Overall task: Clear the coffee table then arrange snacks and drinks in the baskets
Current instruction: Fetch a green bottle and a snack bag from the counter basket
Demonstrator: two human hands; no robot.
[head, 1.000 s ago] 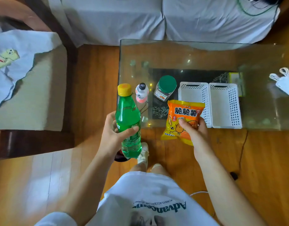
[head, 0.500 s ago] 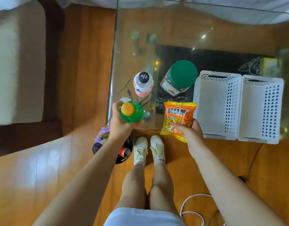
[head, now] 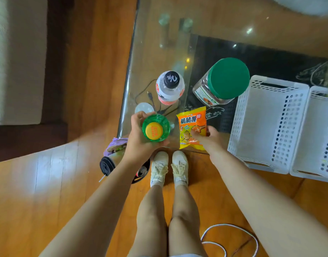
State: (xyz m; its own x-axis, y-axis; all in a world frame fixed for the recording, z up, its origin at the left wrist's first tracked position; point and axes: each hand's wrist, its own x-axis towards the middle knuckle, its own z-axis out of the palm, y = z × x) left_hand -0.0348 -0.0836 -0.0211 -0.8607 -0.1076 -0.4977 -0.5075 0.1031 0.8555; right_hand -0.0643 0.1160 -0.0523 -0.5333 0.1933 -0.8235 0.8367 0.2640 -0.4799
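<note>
My left hand point(head: 137, 140) grips a green soda bottle with a yellow cap point(head: 155, 129), held upright at the near left corner of the glass coffee table point(head: 150, 52). My right hand point(head: 208, 139) pinches an orange snack bag point(head: 191, 127) lying at the table's near edge. Behind them stand a small clear bottle with a black cap point(head: 170, 88) and a jar with a green lid point(head: 223, 81). Two white perforated baskets point(head: 267, 125) point(head: 318, 138) sit side by side at the right, both holding nothing.
A black bin point(head: 122, 164) with a purple wrapper, a cup lid and a can stands on the wood floor under my left arm. My feet in white shoes point(head: 168, 167) touch the table edge. A white cable point(head: 231, 236) loops on the floor. A cushioned seat point(head: 16, 58) is at the left.
My head has tipped down and closer to the table. Both hands have lowered the bottle and the snack bag onto the near edge of the glass.
</note>
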